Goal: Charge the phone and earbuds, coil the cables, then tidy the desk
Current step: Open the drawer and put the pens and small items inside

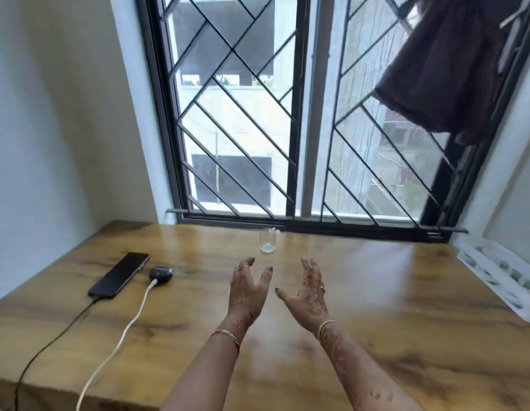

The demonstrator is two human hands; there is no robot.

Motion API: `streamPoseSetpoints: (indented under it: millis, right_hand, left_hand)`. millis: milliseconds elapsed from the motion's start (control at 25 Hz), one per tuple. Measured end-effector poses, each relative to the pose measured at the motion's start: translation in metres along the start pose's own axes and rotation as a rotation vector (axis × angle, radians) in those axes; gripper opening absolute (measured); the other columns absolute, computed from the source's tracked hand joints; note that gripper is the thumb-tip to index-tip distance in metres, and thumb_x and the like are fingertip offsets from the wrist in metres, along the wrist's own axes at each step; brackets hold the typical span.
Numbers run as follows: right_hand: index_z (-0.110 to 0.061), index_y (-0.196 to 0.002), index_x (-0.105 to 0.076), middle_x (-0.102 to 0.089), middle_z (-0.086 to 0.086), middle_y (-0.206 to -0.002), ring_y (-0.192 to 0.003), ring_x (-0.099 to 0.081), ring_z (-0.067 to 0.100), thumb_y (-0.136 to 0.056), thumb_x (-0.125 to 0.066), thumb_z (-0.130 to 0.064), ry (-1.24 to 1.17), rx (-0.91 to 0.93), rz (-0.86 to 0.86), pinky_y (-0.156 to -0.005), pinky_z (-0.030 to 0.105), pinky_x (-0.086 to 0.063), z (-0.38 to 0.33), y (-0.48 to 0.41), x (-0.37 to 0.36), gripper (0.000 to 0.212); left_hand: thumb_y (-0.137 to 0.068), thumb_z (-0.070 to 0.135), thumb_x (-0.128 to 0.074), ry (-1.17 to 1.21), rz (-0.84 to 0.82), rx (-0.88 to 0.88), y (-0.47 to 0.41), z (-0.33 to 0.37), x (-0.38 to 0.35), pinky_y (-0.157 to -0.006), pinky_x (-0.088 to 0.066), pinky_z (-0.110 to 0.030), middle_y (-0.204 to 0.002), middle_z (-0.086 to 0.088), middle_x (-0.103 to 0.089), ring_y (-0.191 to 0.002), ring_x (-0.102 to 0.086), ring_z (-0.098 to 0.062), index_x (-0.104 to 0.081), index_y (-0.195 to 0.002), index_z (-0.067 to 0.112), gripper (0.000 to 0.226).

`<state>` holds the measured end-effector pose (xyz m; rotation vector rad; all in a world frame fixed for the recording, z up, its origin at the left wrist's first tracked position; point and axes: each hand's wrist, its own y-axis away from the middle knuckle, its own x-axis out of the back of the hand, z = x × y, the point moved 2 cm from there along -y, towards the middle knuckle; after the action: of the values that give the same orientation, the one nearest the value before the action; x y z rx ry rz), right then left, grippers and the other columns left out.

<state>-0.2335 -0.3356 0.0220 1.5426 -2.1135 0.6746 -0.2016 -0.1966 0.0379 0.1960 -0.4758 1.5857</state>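
A black phone (119, 274) lies on the wooden desk (391, 307) at the left, with a thin black cable (47, 342) plugged into its near end. Beside it sits a dark earbuds case (161, 274) with a white cable (121, 330) plugged in. Both cables trail off the desk's front edge at the left. My left hand (248, 287) and my right hand (309, 292) hover above the middle of the desk, palms facing each other, fingers spread, holding nothing.
A small clear glass (267, 240) stands at the back of the desk by the barred window (296, 114). A white tray-like object (504, 280) lies along the right edge. A dark cloth (447, 69) hangs at the window's upper right.
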Motion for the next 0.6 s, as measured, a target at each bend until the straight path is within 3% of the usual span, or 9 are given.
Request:
streamPoseSetpoints:
  millis: [200,360,440,520,600]
  right_hand:
    - [-0.021,-0.152,-0.003,0.001,0.001,-0.16,-0.148,-0.005,0.018,-0.084,-0.065,-0.041,-0.046,0.008,0.016,-0.119,0.034,-0.008,-0.015,-0.12,-0.057,0.094]
    - [-0.012,-0.152,-0.009,-0.015,0.008,-0.159,-0.146,-0.016,0.022,-0.09,-0.055,-0.027,-0.015,-0.039,0.029,-0.12,0.035,-0.013,0.004,-0.198,-0.089,0.079]
    - [-0.011,-0.151,-0.016,-0.025,0.007,-0.155,-0.142,-0.026,0.021,-0.089,-0.053,-0.023,0.047,0.004,0.023,-0.118,0.033,-0.019,0.012,-0.226,-0.1,0.073]
    - [-0.011,-0.149,-0.022,-0.031,0.008,-0.152,-0.14,-0.03,0.021,-0.09,-0.053,-0.021,0.073,0.031,0.029,-0.116,0.031,-0.021,0.021,-0.246,-0.109,0.068]
    - [-0.01,-0.148,-0.025,-0.031,0.009,-0.153,-0.141,-0.03,0.022,-0.089,-0.055,-0.019,0.063,0.037,0.027,-0.116,0.031,-0.021,0.029,-0.257,-0.118,0.067]
  left_hand:
    - [-0.087,0.035,-0.062,0.077,-0.094,0.071,-0.121,-0.03,-0.017,-0.108,-0.039,-0.036,-0.139,-0.004,-0.046,-0.124,-0.047,-0.018,-0.043,-0.137,0.014,0.058]
    - [-0.083,0.023,-0.065,0.068,-0.197,0.106,-0.191,-0.058,-0.052,-0.101,-0.037,-0.024,-0.137,-0.009,-0.048,-0.122,-0.049,-0.022,-0.04,-0.138,0.008,0.062]
    - [-0.08,0.022,-0.062,0.115,-0.218,0.123,-0.214,-0.07,-0.067,-0.094,-0.042,-0.026,-0.127,-0.007,-0.056,-0.111,-0.054,-0.021,-0.046,-0.128,0.008,0.053]
    - [-0.071,0.03,-0.056,0.209,-0.209,0.164,-0.229,-0.085,-0.081,-0.083,-0.046,-0.028,-0.105,-0.003,-0.065,-0.099,-0.059,-0.02,-0.054,-0.112,0.01,0.045]
    - [-0.073,0.034,-0.052,0.273,-0.193,0.202,-0.237,-0.095,-0.091,-0.074,-0.044,-0.024,-0.088,0.006,-0.062,-0.09,-0.057,-0.017,-0.058,-0.093,0.015,0.029]
